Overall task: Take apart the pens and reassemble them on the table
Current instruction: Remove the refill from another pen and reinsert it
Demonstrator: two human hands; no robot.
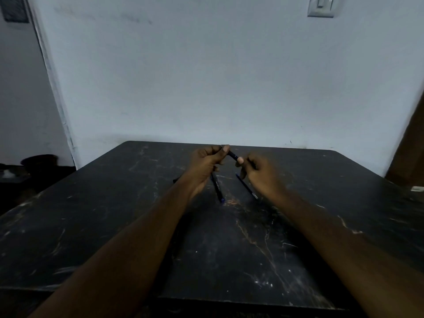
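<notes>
Both hands are raised above the middle of the black marble table (114, 214). My left hand (206, 166) and my right hand (259, 173) pinch the two ends of a short dark pen piece (232, 155), held between them in the air. Below my left hand a dark pen with a blue end (217, 188) lies on the table. A second thin pen part with a pale tip (246, 186) lies to its right, under my right hand. A dark bit (176, 180) shows left of my left wrist; what it is I cannot tell.
The table stands against a pale wall (229, 76). A light switch (321, 6) is high on the right. A brown door edge (410, 145) is at the far right, dark clutter (34, 164) beyond the table's left side.
</notes>
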